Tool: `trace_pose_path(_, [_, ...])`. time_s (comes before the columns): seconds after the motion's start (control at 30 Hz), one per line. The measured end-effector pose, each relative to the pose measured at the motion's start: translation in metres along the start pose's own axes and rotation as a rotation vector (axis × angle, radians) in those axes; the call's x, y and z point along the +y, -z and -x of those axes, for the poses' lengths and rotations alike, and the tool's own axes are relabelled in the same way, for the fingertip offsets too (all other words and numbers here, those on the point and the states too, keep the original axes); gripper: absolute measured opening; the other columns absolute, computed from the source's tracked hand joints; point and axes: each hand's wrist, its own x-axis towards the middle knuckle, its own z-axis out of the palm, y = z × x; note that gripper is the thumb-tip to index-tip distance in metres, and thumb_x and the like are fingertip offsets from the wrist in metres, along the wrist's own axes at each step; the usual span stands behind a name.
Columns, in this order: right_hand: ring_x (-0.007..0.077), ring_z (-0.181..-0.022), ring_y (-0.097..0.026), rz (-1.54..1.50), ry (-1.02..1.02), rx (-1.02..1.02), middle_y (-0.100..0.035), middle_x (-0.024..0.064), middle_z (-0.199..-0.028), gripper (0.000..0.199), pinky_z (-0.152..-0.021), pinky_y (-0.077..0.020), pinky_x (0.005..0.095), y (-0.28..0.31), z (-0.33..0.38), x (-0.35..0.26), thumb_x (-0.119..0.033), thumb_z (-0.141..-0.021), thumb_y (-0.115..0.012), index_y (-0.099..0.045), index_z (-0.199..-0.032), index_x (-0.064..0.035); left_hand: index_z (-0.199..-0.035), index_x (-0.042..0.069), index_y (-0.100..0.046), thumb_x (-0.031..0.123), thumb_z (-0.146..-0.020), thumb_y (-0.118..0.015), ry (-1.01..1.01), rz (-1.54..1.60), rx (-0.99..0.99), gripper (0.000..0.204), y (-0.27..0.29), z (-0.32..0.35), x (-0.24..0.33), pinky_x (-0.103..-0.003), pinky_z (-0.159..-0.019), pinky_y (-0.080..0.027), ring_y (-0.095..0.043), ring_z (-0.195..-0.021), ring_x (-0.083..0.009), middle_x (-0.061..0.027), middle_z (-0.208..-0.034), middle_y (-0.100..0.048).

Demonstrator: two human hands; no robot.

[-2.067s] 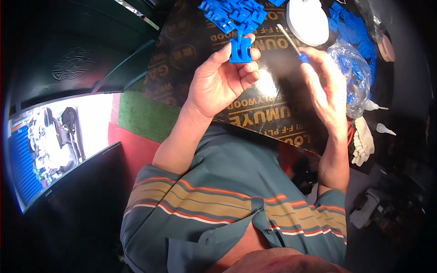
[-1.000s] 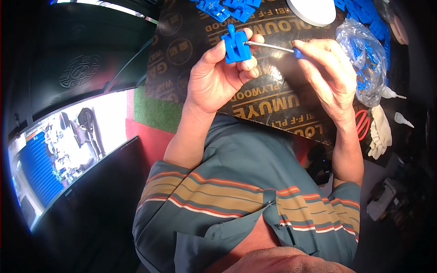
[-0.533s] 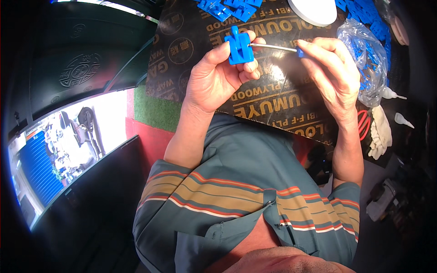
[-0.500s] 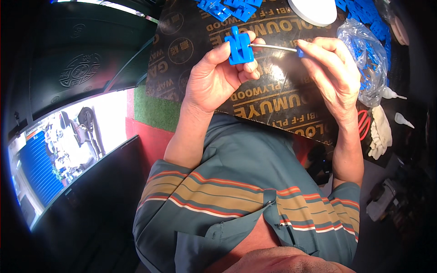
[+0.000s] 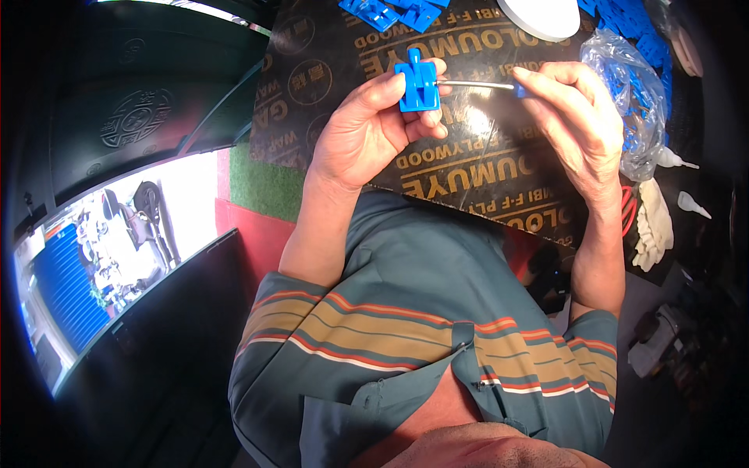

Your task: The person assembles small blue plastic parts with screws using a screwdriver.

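My left hand (image 5: 363, 129) is closed round a small blue plastic part (image 5: 420, 87), holding it up over the board, with thumb on its left side and fingertips behind and below. A narrow tab sticks up from the part's top. My right hand (image 5: 581, 117) pinches the blue handle of a screwdriver (image 5: 480, 84) between thumb and fingers. Its metal shaft lies nearly level and points left, with the end at the part's right side. Whether the tip sits inside the part is hidden.
The dark printed plywood board (image 5: 460, 179) forms the work surface. Several blue parts (image 5: 382, 14) lie at its far edge, beside a white round object (image 5: 542, 15). On the right are a clear plastic bag (image 5: 624, 101) of blue pieces, white nozzles (image 5: 690, 204), a pale glove (image 5: 651, 226) and red handles (image 5: 627, 210).
The blue part has shifted slightly right and turned a little in my left hand. The screwdriver stays against its right side, its shaft now more level.
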Motion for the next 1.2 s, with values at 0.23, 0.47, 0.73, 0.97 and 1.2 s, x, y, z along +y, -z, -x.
trace_pose_path(0.23, [0.0220, -0.075, -0.062, -0.043, -0.022, -0.068, -0.065, 0.0063, -0.084, 0.035, -0.070, -0.0510, 0.0312, 0.004, 0.000, 0.000, 0.000, -0.085, -0.076, -0.075, -0.120, -0.0067, -0.150, -0.013, -0.036, 0.024, -0.104, -0.058, -0.019, -0.038, -0.034, 0.063, 0.001, 0.000, -0.002, -0.050, -0.094, -0.058, -0.066, -0.101, -0.0325, -0.0232, -0.127, -0.060])
trace_pose_path(0.47, [0.0090, -0.079, -0.061, -0.362, -0.345, -0.033, -0.067, 0.0030, -0.086, 0.026, -0.070, -0.0501, 0.0261, -0.001, 0.014, -0.003, -0.001, -0.092, -0.074, -0.068, -0.117, -0.0017, -0.150, -0.014, -0.035, 0.024, -0.105, -0.058, -0.006, -0.025, -0.079, 0.064, 0.004, -0.002, -0.002, -0.052, -0.096, -0.059, -0.067, -0.104, -0.0350, -0.0238, -0.128, -0.059])
trace_pose_path(0.73, [0.0048, -0.078, -0.059, -0.543, -0.458, -0.123, -0.068, 0.0021, -0.088, 0.021, -0.071, -0.0480, 0.0211, 0.004, 0.014, 0.002, -0.003, -0.096, -0.071, -0.067, -0.116, -0.0003, -0.149, -0.014, -0.035, 0.023, -0.104, -0.060, -0.022, -0.026, -0.069, 0.064, 0.004, -0.001, -0.002, -0.052, -0.097, -0.058, -0.067, -0.103, -0.0345, -0.0245, -0.127, -0.059])
trace_pose_path(0.97, [0.0038, -0.075, -0.058, -0.592, -0.494, -0.131, -0.065, -0.0010, -0.084, 0.017, -0.069, -0.0471, 0.0212, 0.002, 0.015, 0.006, -0.005, -0.097, -0.068, -0.070, -0.114, -0.0014, -0.149, -0.014, -0.035, 0.024, -0.103, -0.061, -0.024, -0.046, -0.067, 0.065, 0.004, 0.000, 0.000, -0.052, -0.096, -0.058, -0.067, -0.103, -0.0343, -0.0236, -0.128, -0.058])
trace_pose_path(1.2, [0.0054, -0.074, -0.060, -0.687, -0.579, -0.110, -0.066, -0.0005, -0.082, 0.012, -0.070, -0.0480, 0.0209, 0.001, 0.014, 0.006, -0.009, -0.098, -0.070, -0.072, -0.106, -0.0003, -0.149, -0.014, -0.035, 0.024, -0.104, -0.060, -0.034, -0.034, -0.078, 0.064, 0.007, 0.000, 0.004, -0.051, -0.096, -0.058, -0.066, -0.103, -0.0344, -0.0232, -0.130, -0.057])
